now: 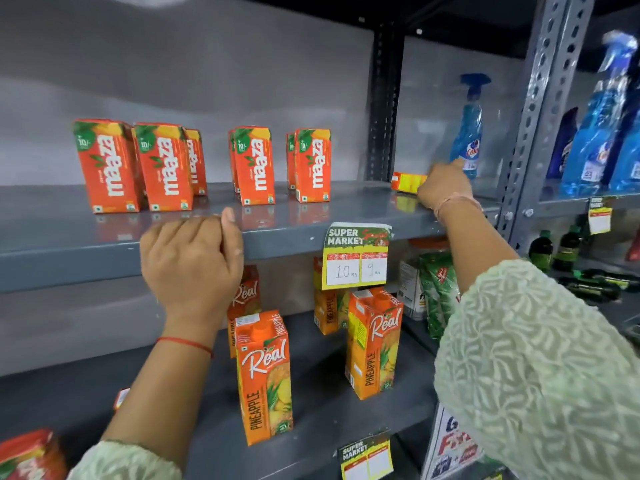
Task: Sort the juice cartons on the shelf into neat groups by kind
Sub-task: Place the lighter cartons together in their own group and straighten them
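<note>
— Where were your hands at that moment, seen from the head camera?

— My right hand [443, 187] was stretched out to the right end of the upper shelf [284, 233], past the dark upright post [382, 109]. Its fingers were closed around a small orange-and-yellow carton [408, 182], which lay on its side just above the shelf's surface, near the blue spray bottle [467, 133]. My left hand [192, 258] hung in front of that shelf's front edge, fingers curled loosely into a fist and holding nothing.

— And the juice cartons?

— The small Maaza cartons [166, 166] stood upright along the upper shelf: a cluster toward the left end, one pair [254, 166] near the middle, another pair [311, 166] just right of it, with gaps between the groups. Below, on the lower shelf [322, 403], the tall Real pineapple cartons [265, 375] stood well apart: one near the front edge, one [374, 344] to its right, others behind, partly hidden by my left hand and by the price tag [356, 258] hanging from the upper shelf's edge.

— Anything at the lower left corner?

— A blurred red carton [29, 455]; I could not read it.
</note>
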{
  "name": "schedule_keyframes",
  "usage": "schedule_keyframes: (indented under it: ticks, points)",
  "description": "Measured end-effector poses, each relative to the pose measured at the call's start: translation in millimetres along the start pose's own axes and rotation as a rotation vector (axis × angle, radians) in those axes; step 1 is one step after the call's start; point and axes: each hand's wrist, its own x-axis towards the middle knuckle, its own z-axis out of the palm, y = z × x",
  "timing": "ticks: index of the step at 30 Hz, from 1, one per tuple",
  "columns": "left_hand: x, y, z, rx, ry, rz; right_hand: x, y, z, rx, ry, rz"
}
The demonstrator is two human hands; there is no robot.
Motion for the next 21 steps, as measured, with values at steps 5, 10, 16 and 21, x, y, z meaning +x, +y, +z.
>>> schedule_keyframes:
  ticks: [5,10,16,21]
  points:
    - [1,3,-2,-0.007,-0.005,-0.037,-17,0,-15,0.264,0.074,-0.053]
    - [1,3,-3,-0.022,-0.036,-0.062,-36,-14,-30,0.33,0.049,-0.076]
    - [2,4,-6,-0.045,-0.041,-0.068,-63,-20,-28,0.508,0.117,-0.043]
    - [1,4,-6,-0.068,-0.062,-0.071,-85,-16,-7,0.611,0.336,-0.138]
